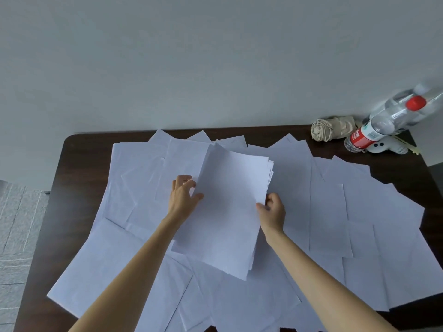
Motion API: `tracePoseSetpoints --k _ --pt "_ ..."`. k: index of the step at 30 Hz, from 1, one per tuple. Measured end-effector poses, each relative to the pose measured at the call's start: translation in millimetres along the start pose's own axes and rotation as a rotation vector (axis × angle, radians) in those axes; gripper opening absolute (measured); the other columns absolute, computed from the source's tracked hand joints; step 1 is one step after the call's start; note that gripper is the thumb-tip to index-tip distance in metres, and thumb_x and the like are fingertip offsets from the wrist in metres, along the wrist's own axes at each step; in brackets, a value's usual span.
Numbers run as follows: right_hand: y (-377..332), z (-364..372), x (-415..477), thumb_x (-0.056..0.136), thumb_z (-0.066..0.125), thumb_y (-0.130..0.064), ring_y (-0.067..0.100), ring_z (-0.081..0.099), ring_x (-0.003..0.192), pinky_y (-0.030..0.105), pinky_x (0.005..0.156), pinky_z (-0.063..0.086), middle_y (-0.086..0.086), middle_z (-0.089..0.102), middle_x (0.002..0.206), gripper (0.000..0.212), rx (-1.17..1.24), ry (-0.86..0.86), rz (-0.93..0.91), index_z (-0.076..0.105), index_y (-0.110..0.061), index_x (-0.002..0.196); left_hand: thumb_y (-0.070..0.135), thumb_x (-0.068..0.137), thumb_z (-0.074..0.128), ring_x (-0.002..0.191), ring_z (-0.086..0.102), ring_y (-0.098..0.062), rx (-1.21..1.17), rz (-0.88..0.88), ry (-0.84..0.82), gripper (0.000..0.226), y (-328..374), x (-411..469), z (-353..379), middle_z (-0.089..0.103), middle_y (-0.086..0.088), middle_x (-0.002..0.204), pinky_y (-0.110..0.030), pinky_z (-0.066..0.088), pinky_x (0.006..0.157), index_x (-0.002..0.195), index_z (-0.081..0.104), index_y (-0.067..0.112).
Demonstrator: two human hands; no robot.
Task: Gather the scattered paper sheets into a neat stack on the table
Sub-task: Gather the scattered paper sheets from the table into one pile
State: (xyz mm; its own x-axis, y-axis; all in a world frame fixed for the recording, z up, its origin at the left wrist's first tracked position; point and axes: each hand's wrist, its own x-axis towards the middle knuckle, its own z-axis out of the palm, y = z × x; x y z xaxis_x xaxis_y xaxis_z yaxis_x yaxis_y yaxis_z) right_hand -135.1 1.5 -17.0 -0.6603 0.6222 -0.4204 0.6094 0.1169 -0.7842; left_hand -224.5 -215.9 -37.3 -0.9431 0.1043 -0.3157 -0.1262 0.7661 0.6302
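While loose sheets (335, 212) cover the table (79, 164) pretty much all around both hands, the stack (232, 212) sits between them. The left hand (183, 196) pinches its left edge, thumb on top, and the right hand (273, 209) curls round the right edge.
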Motion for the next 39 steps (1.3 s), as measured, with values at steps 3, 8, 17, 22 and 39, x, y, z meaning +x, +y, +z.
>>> tracePoseSetpoints --k 3,8,17,22,39 --pt "2 -24 21 0.079 0.055 0.004 0.016 0.031 0.059 0.028 0.056 0.024 0.006 0.04 0.064 0.012 0.078 -0.005 0.012 0.044 0.002 0.075 0.01 0.082 0.074 0.117 0.051 -0.026 -0.199 -0.012 -0.025 0.02 17 0 13 0.054 -0.007 0.123 -0.028 0.042 0.092 0.101 0.068 0.005" --pt "3 -66 56 0.082 0.054 0.003 0.012 0.027 0.058 0.024 0.049 0.022 0.005 0.035 0.066 0.013 0.146 0.037 0.049 0.046 0.004 0.073 0.009 0.084 0.073 0.092 0.062 -0.02 -0.34 -0.079 -0.065 0.008 53 -5 35 0.054 -0.004 0.105 -0.016 0.042 0.075 0.088 0.066 0.007" --pt "10 -107 92 0.087 0.055 -0.004 0.013 0.028 0.054 0.023 0.05 0.023 0.0 0.036 0.06 0.023 0.187 0.079 0.182 0.045 -0.009 0.067 0.008 0.091 0.061 0.08 0.053 -0.021 -0.488 -0.275 -0.06 0.014 112 -11 87 0.059 -0.005 0.092 -0.021 0.043 0.06 0.103 0.053 0.008" --pt "21 -118 100 0.079 0.056 -0.001 0.019 0.022 0.057 0.03 0.054 0.02 0.007 0.03 0.062 0.035 0.04 0.125 0.2 0.03 -0.014 0.059 0.003 0.092 0.053 0.085 0.057 -0.023 -0.447 -0.324 0.079 0.031 125 -16 107 0.06 -0.006 0.097 -0.034 0.049 0.07 0.122 0.045 0.007" --pt "11 -125 110 0.069 0.071 -0.016 0.023 0.056 0.068 0.026 0.057 0.043 0.007 0.064 0.083 0.029 0.063 -0.103 0.311 0.06 0.0 0.092 0.004 0.088 0.057 0.09 0.056 -0.017 -0.347 -0.373 0.219 0.033 126 -28 122 0.058 -0.011 0.116 -0.026 0.045 0.083 0.121 0.06 0.007"
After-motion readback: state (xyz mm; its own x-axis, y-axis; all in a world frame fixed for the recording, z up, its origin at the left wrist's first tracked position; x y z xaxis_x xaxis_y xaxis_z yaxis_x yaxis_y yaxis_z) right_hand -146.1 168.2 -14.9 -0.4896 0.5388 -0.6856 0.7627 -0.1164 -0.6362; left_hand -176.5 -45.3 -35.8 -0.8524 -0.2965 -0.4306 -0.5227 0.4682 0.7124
